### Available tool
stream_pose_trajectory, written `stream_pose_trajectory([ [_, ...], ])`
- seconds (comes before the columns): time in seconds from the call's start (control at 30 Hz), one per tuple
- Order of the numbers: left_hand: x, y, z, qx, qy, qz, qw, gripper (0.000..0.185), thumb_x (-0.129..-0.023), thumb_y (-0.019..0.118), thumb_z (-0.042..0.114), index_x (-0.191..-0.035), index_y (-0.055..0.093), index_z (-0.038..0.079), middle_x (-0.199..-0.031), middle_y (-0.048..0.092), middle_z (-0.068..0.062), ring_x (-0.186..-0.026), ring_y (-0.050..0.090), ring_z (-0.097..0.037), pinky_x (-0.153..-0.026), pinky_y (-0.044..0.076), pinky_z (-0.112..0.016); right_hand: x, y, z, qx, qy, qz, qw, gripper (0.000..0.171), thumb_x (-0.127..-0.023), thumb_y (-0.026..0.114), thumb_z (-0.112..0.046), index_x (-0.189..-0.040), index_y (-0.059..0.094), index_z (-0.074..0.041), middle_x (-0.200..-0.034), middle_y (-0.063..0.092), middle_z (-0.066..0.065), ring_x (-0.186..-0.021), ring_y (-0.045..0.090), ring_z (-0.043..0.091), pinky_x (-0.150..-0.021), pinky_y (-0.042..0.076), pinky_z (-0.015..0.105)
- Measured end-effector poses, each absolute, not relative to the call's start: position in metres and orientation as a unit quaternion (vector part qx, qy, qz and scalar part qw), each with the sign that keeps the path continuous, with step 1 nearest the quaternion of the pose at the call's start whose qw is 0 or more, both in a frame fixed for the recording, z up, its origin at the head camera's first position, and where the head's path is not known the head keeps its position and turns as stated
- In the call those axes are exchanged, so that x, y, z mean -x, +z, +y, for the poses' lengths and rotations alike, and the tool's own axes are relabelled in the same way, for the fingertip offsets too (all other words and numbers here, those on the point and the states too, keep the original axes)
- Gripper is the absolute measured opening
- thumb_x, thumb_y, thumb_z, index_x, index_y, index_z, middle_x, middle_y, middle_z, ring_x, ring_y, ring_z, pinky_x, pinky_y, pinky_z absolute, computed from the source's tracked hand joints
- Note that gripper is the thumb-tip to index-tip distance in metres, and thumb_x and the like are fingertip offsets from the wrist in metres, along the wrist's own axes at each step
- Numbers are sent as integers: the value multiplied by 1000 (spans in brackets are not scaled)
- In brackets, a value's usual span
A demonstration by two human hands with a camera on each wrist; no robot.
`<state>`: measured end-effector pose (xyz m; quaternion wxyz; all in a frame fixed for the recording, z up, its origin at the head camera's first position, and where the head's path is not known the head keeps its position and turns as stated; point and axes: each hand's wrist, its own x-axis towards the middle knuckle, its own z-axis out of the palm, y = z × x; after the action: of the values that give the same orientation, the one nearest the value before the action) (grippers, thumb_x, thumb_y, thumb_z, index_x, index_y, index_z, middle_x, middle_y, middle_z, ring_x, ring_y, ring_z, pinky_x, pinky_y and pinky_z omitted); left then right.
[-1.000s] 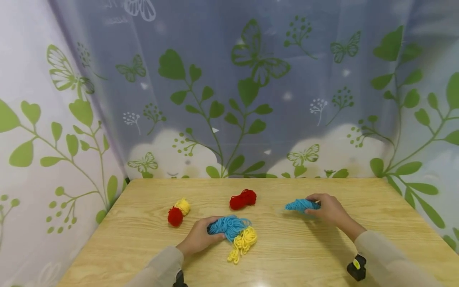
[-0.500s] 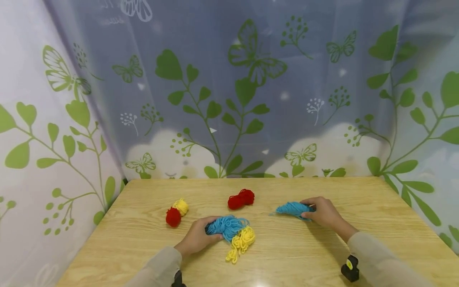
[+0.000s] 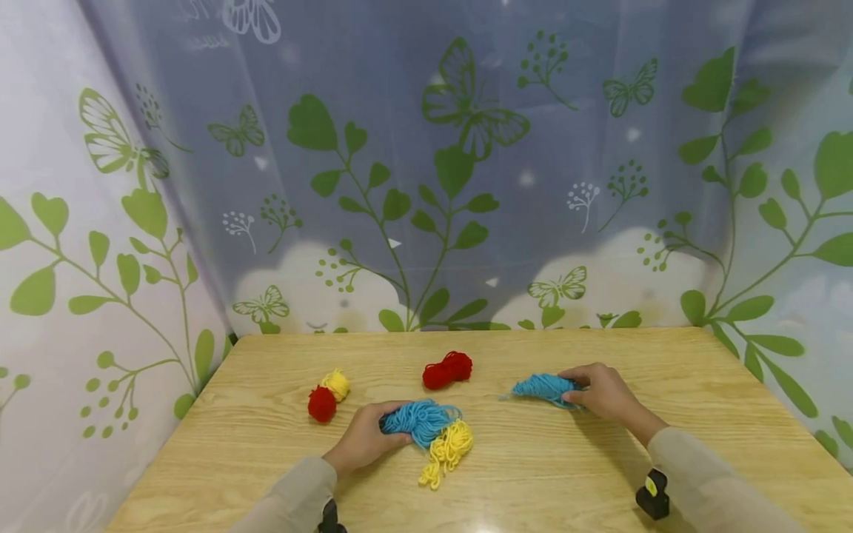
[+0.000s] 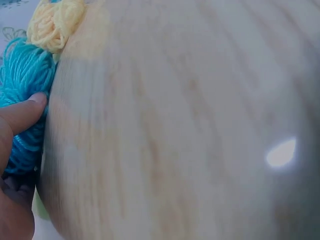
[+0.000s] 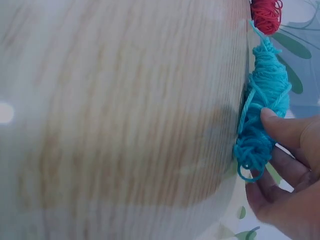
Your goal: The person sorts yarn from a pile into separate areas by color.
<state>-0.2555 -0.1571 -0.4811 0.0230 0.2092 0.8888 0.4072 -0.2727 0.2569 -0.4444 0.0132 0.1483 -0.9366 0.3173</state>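
My left hand (image 3: 365,441) grips a loose blue yarn bundle (image 3: 420,419) near the table's front centre; the left wrist view shows the thumb pressed on this blue yarn (image 4: 22,95). A yellow yarn bundle (image 3: 448,448) lies against it on the right, seen also as yellow yarn (image 4: 55,22). My right hand (image 3: 600,394) holds a second blue yarn bundle (image 3: 541,388) at mid right, fingers curled round that blue yarn (image 5: 262,115). A red yarn bundle (image 3: 447,369) lies between the hands, farther back; its red yarn (image 5: 266,14) shows beyond the blue.
A small red yarn ball (image 3: 322,404) and a yellow yarn ball (image 3: 337,384) sit touching at the left of the wooden table (image 3: 533,481). A leaf-and-butterfly curtain (image 3: 426,163) closes off the back and both sides. Black wrist devices (image 3: 651,494) show at the sleeves.
My right hand slid its blue yarn bundle a little leftward along the table. The left hand and its blue and yellow yarn stayed put.
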Motion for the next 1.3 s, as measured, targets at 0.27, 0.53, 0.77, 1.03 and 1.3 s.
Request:
stream_pose_trajectory([
  [0.27, 256, -478, -159, -199, 415, 888, 7, 47, -78, 79, 12, -123, 65, 8, -126, 63, -11, -123, 53, -34, -104, 40, -52, 278, -448, 265, -149, 351, -924, -19, 39, -87, 69, -10, -123, 63, 2, -123, 60, 26, -108, 58, 44, -81, 55, 48],
  [0.53, 263, -472, -165, -155, 432, 888, -29, 44, -77, 79, 6, -119, 66, 7, -123, 64, -11, -122, 53, -33, -103, 42, -51, 281, -449, 268, -143, 379, -913, -35, 38, -88, 68, -10, -123, 62, 3, -123, 59, 26, -107, 58, 42, -81, 54, 47],
  [0.77, 264, -449, -163, -112, 472, 873, -54, 45, -76, 80, 7, -119, 67, 6, -123, 64, -12, -118, 56, -32, -98, 47, -48, 285, -456, 272, -141, 403, -903, -39, 39, -88, 69, -15, -124, 62, 1, -121, 62, 22, -107, 59, 38, -82, 54, 45],
  [1.03, 265, -412, -129, -125, 527, 840, -33, 44, -80, 78, 13, -122, 65, 8, -122, 64, -9, -114, 60, -26, -92, 52, -40, 286, -460, 274, -144, 418, -896, -49, 42, -89, 68, -17, -126, 60, 2, -122, 61, 24, -110, 58, 38, -83, 54, 43],
  [1.3, 266, -403, -80, -215, 485, 847, -10, 50, -81, 77, 16, -127, 61, 6, -129, 60, -13, -117, 58, -28, -92, 52, -40, 288, -459, 273, -149, 407, -900, -48, 42, -91, 67, -18, -127, 60, 0, -126, 59, 23, -111, 58, 36, -82, 54, 41],
])
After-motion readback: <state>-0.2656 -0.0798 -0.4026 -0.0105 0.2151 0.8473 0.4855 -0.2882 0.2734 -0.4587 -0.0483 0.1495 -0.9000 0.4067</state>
